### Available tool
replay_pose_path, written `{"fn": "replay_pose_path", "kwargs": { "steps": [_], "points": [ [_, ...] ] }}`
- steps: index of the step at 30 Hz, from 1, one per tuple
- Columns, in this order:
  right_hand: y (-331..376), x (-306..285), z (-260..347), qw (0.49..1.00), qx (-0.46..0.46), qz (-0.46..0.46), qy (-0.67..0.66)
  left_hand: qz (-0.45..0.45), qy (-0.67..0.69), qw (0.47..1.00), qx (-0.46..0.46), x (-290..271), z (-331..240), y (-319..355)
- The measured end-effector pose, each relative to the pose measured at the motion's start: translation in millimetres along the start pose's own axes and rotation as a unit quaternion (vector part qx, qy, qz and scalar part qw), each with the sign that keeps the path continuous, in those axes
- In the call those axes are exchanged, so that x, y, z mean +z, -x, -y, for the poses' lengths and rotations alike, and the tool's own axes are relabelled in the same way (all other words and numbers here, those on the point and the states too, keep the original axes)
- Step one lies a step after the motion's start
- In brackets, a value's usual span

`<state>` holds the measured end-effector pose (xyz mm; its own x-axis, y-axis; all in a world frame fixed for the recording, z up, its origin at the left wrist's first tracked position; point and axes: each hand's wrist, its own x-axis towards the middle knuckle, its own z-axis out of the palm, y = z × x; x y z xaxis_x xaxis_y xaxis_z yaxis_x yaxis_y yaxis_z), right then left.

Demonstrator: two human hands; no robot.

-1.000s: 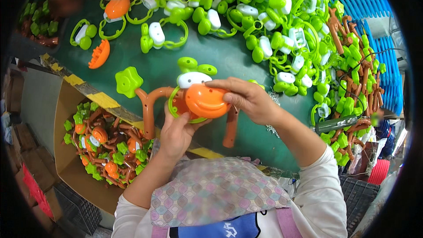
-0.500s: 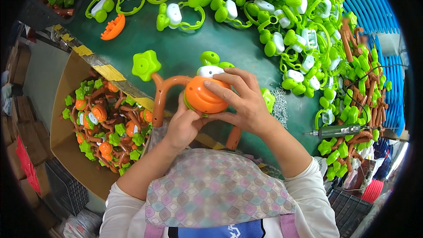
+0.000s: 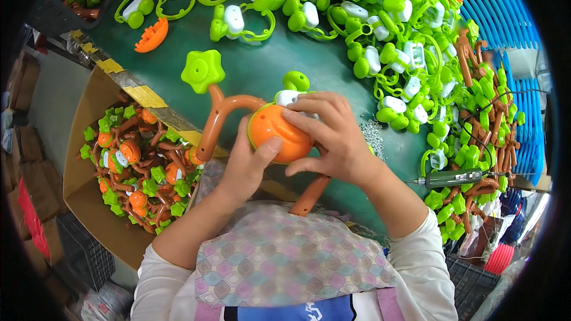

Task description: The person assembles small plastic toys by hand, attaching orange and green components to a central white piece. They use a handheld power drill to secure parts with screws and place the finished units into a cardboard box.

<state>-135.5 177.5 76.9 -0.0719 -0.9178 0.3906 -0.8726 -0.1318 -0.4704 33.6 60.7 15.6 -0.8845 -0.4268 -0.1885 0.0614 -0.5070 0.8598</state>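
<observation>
Green table [image 3: 256,71] across mid-view; cardboard box [image 3: 119,238] between eight and nine o'clock; forked brown tube [image 3: 212,132] jutting toward ten. Left hand [image 3: 245,163] cups the orange dome [image 3: 275,123] at centre, thumb pressed on its face; right hand [image 3: 333,131] curls fingers over its two-o'clock edge, thumb at five, contact unclear. Uneven pressure could skew the dome; a knock might scatter the screws [image 3: 373,139] at three.

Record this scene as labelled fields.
Left hand: thumb on glossy orange rounded plastic piece
Right hand: fingers across its upper right
Beside it: curved brown plastic tube, lime-green plastic star at its end
Table: dark green, heaped with green-and-white plastic rings
Box: brown cardboard, holding brown, green, orange plastic parts
Right side: dark green cylindrical screwdriver
</observation>
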Motion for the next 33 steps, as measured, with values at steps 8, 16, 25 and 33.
{"fn": "replay_pose_path", "kwargs": {
  "steps": [8,16,25,33],
  "points": [
    [-60,-13,-47,0.995,0.067,0.068,0.028,0.14,-0.18,0.973,-0.013,2,-35,-40],
    [-21,13,-64,0.961,0.258,0.09,-0.034,0.141,-0.301,0.943,-0.035,-2,-3,-53],
    [41,-7,-44,0.984,0.054,0.155,-0.073,0.119,-0.265,0.943,-0.162,20,-28,-48],
    [63,-7,-62,0.994,0.059,-0.06,-0.068,0.069,-0.214,0.959,-0.173,25,-19,-45]
  ]
}}
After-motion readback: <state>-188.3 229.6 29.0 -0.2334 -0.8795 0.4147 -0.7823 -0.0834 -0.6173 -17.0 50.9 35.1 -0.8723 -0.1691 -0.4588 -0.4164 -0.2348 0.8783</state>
